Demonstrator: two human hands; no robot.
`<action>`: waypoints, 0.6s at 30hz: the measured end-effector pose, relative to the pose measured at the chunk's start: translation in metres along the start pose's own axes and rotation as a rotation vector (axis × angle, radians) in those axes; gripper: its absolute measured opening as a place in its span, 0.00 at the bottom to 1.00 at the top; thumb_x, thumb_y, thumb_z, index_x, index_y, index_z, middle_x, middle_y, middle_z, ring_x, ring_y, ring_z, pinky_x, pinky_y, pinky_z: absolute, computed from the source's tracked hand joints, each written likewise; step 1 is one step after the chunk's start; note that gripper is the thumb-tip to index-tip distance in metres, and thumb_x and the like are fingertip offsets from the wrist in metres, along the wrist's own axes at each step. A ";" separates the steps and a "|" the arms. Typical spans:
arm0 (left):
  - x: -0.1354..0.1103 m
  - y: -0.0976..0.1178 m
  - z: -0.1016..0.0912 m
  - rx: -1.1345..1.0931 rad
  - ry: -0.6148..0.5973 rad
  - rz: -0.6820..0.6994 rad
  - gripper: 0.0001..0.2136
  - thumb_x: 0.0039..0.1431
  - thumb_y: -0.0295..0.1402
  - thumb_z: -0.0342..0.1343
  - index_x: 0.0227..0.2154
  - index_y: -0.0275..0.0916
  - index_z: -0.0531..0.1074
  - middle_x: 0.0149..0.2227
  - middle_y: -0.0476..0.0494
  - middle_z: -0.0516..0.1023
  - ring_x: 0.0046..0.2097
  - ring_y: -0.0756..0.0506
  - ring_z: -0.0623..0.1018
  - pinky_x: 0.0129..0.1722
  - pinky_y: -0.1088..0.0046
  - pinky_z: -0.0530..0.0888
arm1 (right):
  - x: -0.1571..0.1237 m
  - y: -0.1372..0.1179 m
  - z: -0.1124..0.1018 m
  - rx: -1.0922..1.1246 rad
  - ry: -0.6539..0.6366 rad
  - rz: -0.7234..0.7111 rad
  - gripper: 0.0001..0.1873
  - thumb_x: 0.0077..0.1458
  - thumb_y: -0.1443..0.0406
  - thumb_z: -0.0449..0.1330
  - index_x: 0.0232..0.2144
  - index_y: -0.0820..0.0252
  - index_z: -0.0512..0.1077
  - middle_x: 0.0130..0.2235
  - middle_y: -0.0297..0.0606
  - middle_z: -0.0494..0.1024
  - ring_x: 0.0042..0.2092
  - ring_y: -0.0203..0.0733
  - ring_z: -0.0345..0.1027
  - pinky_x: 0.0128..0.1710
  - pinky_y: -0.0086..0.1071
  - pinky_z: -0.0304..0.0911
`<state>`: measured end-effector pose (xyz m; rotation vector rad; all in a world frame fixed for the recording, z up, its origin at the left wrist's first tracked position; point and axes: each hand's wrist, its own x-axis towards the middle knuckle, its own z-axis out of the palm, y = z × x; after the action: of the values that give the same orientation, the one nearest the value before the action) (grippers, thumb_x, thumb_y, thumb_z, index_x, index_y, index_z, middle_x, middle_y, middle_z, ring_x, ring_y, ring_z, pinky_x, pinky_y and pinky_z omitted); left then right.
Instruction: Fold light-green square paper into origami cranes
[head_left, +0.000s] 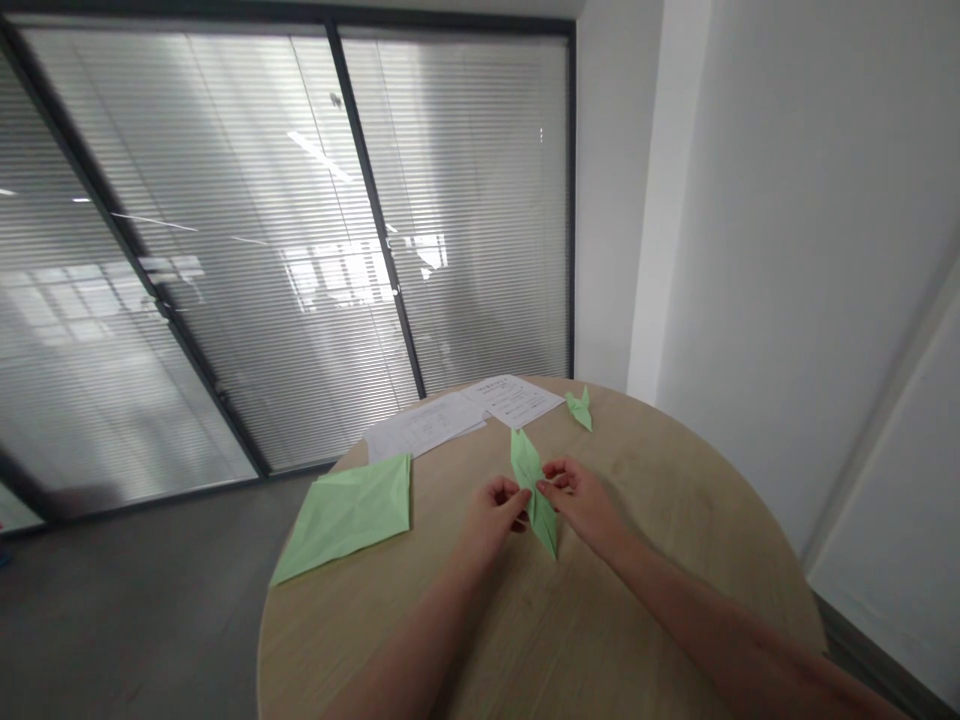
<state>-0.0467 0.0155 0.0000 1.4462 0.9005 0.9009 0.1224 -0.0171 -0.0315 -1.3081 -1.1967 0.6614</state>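
Observation:
Between my two hands is a long, pointed piece of folded green paper (pixel 527 460), slanting from upper left to lower right over the table. My left hand (pixel 501 505) pinches its left edge near the middle, thumb on top. From the other side my right hand (pixel 568 486) grips the right edge, its thumb and finger close to my left thumb. The fingertips under the paper are hidden. Farther back on the right lies a small green paper figure (pixel 580 408) with pointed ends, apart from both hands.
A stack of green paper sheets (pixel 352 510) lies at the left edge of the round wooden table (pixel 630 620). White printed sheets (pixel 517 400) overlap at the back. Beyond stands a glass partition with blinds (pixel 480 200); a white wall (pixel 780 250) rises on the right.

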 end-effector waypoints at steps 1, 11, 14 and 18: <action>0.000 0.000 0.000 0.003 0.001 0.002 0.18 0.48 0.46 0.68 0.25 0.39 0.70 0.22 0.49 0.75 0.25 0.49 0.76 0.26 0.74 0.73 | 0.001 0.001 0.000 -0.014 0.015 -0.016 0.12 0.51 0.58 0.65 0.38 0.53 0.73 0.35 0.38 0.78 0.35 0.44 0.72 0.35 0.36 0.67; 0.006 -0.006 -0.002 0.043 0.028 0.052 0.17 0.45 0.45 0.69 0.22 0.39 0.71 0.22 0.52 0.70 0.25 0.50 0.72 0.27 0.73 0.73 | 0.000 0.000 0.005 0.032 0.002 -0.058 0.10 0.51 0.58 0.64 0.36 0.52 0.71 0.34 0.37 0.78 0.37 0.46 0.73 0.37 0.37 0.67; 0.007 -0.007 -0.001 0.036 0.042 0.055 0.17 0.45 0.46 0.69 0.22 0.39 0.70 0.22 0.51 0.71 0.26 0.50 0.73 0.28 0.72 0.74 | -0.001 -0.003 0.006 0.058 0.001 -0.069 0.10 0.50 0.58 0.64 0.34 0.52 0.68 0.33 0.36 0.77 0.35 0.45 0.73 0.35 0.36 0.66; 0.006 -0.007 -0.001 0.005 0.031 0.059 0.17 0.46 0.45 0.69 0.22 0.38 0.70 0.23 0.51 0.72 0.27 0.49 0.74 0.30 0.71 0.75 | -0.006 -0.009 0.004 0.000 -0.050 -0.100 0.06 0.53 0.59 0.62 0.30 0.52 0.70 0.30 0.36 0.76 0.33 0.44 0.71 0.33 0.36 0.65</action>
<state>-0.0449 0.0220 -0.0066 1.4734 0.8875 0.9682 0.1144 -0.0228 -0.0250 -1.2296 -1.2945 0.6249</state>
